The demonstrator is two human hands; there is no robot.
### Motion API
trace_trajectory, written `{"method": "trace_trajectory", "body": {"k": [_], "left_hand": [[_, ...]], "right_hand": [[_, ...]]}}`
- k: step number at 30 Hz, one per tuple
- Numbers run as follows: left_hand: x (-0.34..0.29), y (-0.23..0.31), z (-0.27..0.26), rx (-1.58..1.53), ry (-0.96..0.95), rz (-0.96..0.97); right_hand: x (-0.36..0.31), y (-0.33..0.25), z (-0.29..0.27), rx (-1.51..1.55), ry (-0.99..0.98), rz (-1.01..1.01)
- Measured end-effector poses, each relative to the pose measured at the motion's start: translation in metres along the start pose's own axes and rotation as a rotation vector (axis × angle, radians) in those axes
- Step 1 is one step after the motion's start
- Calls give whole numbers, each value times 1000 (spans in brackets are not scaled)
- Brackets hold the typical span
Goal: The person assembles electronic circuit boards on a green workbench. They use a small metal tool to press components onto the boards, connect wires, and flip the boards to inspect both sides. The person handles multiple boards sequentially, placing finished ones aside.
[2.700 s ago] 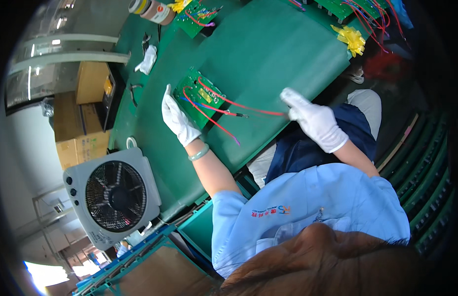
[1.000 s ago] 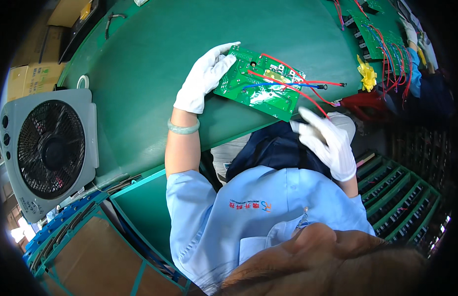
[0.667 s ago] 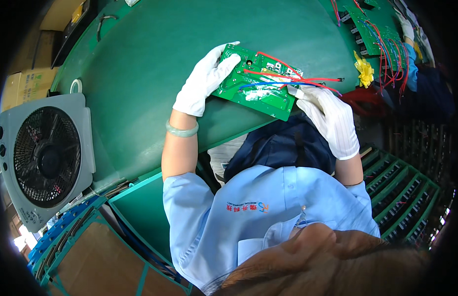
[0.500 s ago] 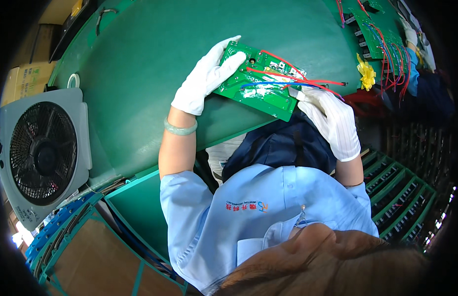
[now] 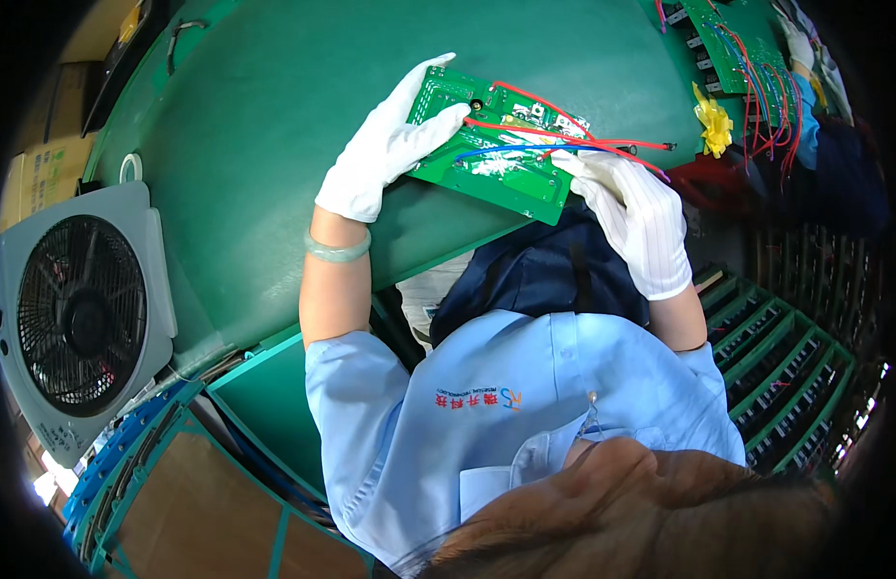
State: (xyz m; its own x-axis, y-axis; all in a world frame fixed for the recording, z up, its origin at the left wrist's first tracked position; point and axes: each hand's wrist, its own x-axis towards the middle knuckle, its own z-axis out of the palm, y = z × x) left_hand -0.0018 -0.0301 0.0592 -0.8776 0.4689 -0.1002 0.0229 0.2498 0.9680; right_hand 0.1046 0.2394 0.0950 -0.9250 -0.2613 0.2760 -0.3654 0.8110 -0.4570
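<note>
A green circuit board (image 5: 506,190) is held tilted over the near edge of the green table. Two or more red wires (image 5: 530,129) and a blue wire (image 5: 511,151) run across its face and stick out past its right end. My left hand (image 5: 382,150), in a white glove, grips the left end with the thumb on top. At the right edge my gloved right hand (image 5: 633,207) has its fingers closed against the board, close under the wires. Its fingertips are partly hidden, so any small thing between them cannot be made out.
A grey box fan (image 5: 86,309) stands at the left of the table (image 5: 255,193). Farther right lie a yellow ribbon-like bundle (image 5: 713,124) and other wired boards (image 5: 747,58), near a co-worker's gloved hand (image 5: 798,46). A green slotted rack (image 5: 771,352) stands at my right.
Both hands and the board have shifted slightly up and left in view. My right fingertips have moved further onto the board's right edge; the pale tip seen there before no longer stands out.
</note>
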Motion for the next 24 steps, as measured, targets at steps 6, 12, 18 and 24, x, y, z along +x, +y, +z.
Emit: {"method": "trace_trajectory", "body": {"k": [6,12,18,24], "left_hand": [[1,1,3,-202,-33,-34],[3,-5,4,-82,11,-15],[3,-1,6,-197,5,-38],[3,-1,5,-123,15,-20]], "right_hand": [[2,0,8,29,23,43],[2,0,-7,83,-36,56],[1,2,-9,3,-51,13],[4,1,0,-74,-110,8]]}}
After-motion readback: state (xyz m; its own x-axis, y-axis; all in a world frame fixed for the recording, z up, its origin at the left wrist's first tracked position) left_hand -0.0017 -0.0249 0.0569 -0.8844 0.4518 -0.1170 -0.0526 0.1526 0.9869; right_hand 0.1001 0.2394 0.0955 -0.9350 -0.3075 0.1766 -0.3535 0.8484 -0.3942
